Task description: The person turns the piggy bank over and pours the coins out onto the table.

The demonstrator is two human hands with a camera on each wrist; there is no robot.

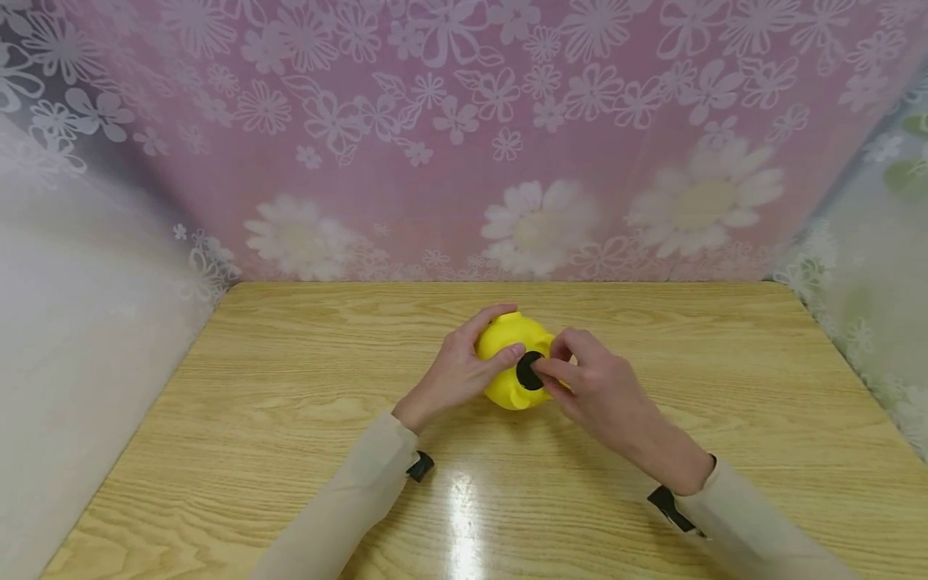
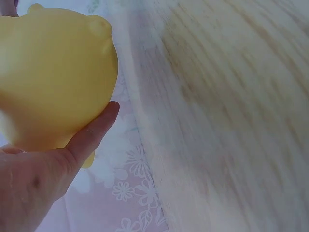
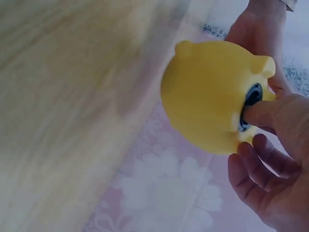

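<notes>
A round yellow piggy bank [image 1: 500, 337] with stubby feet is tilted so that its underside, with a round black plug [image 1: 532, 372], faces the person. My left hand [image 1: 461, 362] grips its left side, thumb over the underside and fingers around the far side. One finger of that hand lies along the smooth yellow body [image 2: 53, 72] in the left wrist view. My right hand [image 1: 605, 387] has its thumb and index finger at the plug, pinching there. In the right wrist view the dark plug [image 3: 252, 94] is partly hidden behind those fingertips, while the other fingers curl loosely below.
The piggy bank is held over a wood-grain table [image 1: 304, 370]. A pink flowered cloth [image 1: 406, 185] hangs along the table's far edge, with a pale cloth [image 1: 94, 322] at the left and another [image 1: 884, 266] at the right. Both sleeves are beige with black wrist straps.
</notes>
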